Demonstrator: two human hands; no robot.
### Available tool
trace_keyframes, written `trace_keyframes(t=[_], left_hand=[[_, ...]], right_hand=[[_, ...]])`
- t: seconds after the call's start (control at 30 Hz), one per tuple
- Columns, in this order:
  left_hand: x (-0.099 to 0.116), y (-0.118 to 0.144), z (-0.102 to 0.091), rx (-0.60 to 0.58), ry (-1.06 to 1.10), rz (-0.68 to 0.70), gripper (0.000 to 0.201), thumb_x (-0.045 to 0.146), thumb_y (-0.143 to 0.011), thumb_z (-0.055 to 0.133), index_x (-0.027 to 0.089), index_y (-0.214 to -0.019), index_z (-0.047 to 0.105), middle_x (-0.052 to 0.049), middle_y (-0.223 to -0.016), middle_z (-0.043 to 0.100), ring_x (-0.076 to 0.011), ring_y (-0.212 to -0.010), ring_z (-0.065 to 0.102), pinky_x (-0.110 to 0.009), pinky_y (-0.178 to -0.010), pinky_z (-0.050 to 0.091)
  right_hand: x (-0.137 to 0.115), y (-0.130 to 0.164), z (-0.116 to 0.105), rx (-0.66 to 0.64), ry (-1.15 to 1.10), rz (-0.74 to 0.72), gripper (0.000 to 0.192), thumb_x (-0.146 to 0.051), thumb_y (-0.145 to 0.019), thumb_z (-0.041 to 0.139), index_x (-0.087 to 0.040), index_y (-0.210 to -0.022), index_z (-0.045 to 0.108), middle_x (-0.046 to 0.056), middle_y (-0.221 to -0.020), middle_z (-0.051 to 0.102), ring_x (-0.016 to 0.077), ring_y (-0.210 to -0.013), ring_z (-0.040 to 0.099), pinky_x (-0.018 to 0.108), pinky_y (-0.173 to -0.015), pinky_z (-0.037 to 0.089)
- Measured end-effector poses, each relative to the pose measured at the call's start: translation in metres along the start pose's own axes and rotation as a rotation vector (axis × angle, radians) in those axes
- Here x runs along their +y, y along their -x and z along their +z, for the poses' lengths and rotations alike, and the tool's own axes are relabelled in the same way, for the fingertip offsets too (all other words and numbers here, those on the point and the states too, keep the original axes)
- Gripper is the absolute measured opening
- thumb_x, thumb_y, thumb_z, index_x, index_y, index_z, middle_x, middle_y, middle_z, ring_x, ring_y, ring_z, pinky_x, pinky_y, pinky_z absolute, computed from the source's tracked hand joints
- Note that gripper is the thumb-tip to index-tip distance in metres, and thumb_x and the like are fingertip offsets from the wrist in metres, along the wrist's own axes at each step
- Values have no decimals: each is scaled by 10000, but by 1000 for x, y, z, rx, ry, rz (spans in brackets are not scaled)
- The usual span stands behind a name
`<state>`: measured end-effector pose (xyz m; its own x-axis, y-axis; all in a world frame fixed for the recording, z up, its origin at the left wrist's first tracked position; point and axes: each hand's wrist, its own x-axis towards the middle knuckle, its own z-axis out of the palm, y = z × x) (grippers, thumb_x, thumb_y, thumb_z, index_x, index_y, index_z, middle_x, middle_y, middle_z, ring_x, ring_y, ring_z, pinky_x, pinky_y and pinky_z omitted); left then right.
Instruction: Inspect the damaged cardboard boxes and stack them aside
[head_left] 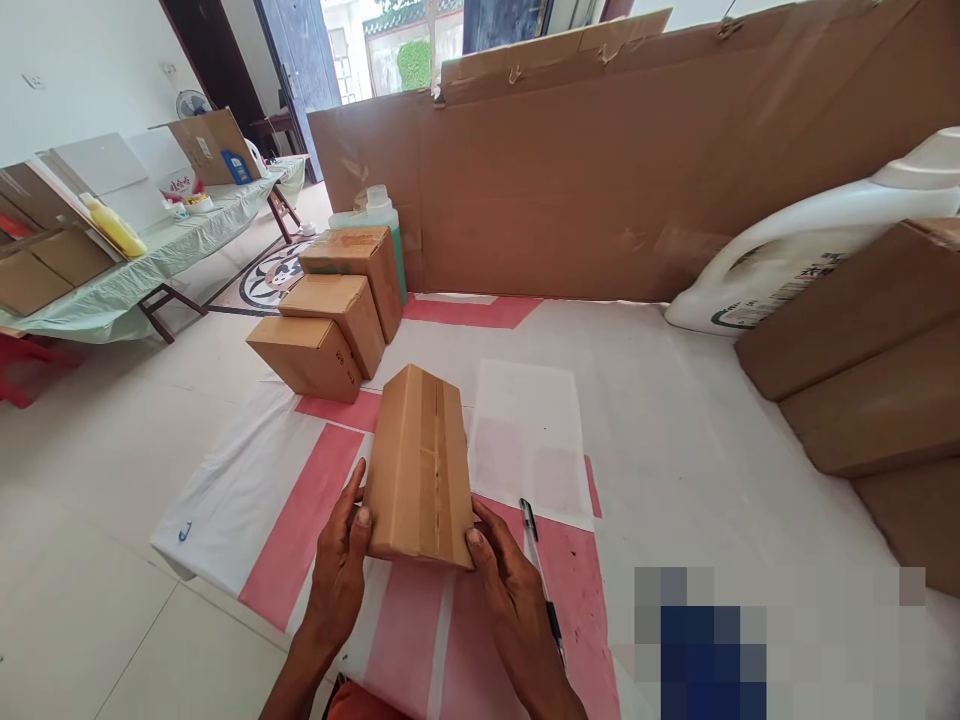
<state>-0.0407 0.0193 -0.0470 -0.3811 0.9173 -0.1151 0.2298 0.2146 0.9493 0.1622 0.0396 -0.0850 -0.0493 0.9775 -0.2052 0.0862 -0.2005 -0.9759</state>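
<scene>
Currently my left hand (pixel 341 565) and right hand (pixel 510 590) clasp the box (pixel 420 465) at its near end, box resting on the desk (pixel 675 430); I judge even thumb pressure keeps it square

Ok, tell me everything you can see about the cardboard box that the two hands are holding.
The cardboard box is plain brown, long and narrow, and looks like corrugated card. It is closed, with a taped seam running lengthwise down the middle of its upper face. It lies on the white and pink sheet, its long axis pointing away from the person. The left hand grips its near left corner and the right hand its near right corner, thumbs on top. A black pen lies just to its right.
</scene>
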Motion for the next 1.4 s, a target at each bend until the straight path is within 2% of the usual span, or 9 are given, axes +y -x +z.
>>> trace_keyframes(t=[0.13, 0.23, 0.33, 0.5, 0.6, 0.73, 0.9, 1.07, 1.4], left_hand=[[11, 10, -4, -30, -16, 88, 731, 752, -1020, 489, 303, -1588, 596, -108, -1632, 573, -362, -1336, 616, -456, -1041, 547], [28, 16, -6, -45, -8, 169, 786, 791, -999, 479, 313, -1618, 562, -109, -1607, 574, -339, -1132, 646, -419, -871, 543], [48, 17, -6, -47, -24, 299, 802, 824, -975, 489, 319, -1589, 599, -111, -1444, 647, -310, -1025, 631, -402, -853, 520], [66, -4, -1, -1, -193, 575, 462, 550, -1093, 526, 329, -1473, 667, -45, -1044, 631, -220, -881, 558, -342, -785, 478], [63, -29, 8, 85, -215, 619, 309, 446, -1086, 601, 316, -1349, 696, -43, -1123, 627, -212, -1003, 582, -339, -881, 491], [54, -67, 26, 69, -110, 535, 434, 550, -1067, 603, 289, -1412, 622, -111, -1443, 601, -279, -1363, 568, -435, -1124, 473], [53, -83, 29, -17, -92, 472, 538, 581, -1057, 600, 274, -1498, 576, -133, -1472, 663, -290, -1308, 654, -444, -1075, 523], [48, -59, 14, -127, -138, 334, 449, 567, -1033, 647, 249, -1344, 709, -111, -1281, 744, -291, -1188, 693, -423, -1003, 540], [31, -40, 20, -353, 182, 51, 583, 621, -1022, 651, 245, -1468, 630, -118, -1490, 681, -321, -1359, 643, -408, -1081, 551]], right_hand=[[-1, 9, -7, 3, 5, -88, 735, -705, -1026, 528, -335, -1659, 485, 105, -1366, 755, 326, -1119, 759, 465, -914, 652], [-14, 14, -19, -14, 5, -237, 689, -665, -1008, 609, -356, -1620, 544, 115, -1459, 702, 306, -1041, 754, 455, -900, 652], [-35, 13, -32, 18, 2, -348, 665, -661, -1004, 632, -323, -1575, 588, 131, -1312, 741, 284, -938, 736, 428, -840, 649], [-55, -2, -44, -26, 49, -445, 796, -723, -976, 651, -351, -1645, 436, 122, -1372, 680, 278, -1009, 692, 431, -866, 621], [-56, -22, -39, -82, 118, -476, 1022, -730, -836, 821, -391, -1674, 342, 122, -1523, 555, 316, -1176, 646, 490, -976, 603], [-55, -62, -17, -69, 78, -420, 966, -547, -803, 902, -338, -1599, 396, 142, -1632, 429, 353, -1427, 525, 570, -1150, 509], [-65, -86, -11, -57, -59, -285, 626, -530, -859, 792, -288, -1393, 573, 109, -1432, 655, 329, -1287, 623, 526, -1060, 535], [-62, -67, -39, -192, -54, -153, 486, -696, -965, 619, -237, -1097, 705, 50, -1014, 714, 274, -969, 664, 413, -881, 528], [-48, -7, -37, -131, 82, 20, 569, -745, -853, 708, -216, -1064, 710, 57, -965, 735, 258, -834, 627, 367, -729, 470]])
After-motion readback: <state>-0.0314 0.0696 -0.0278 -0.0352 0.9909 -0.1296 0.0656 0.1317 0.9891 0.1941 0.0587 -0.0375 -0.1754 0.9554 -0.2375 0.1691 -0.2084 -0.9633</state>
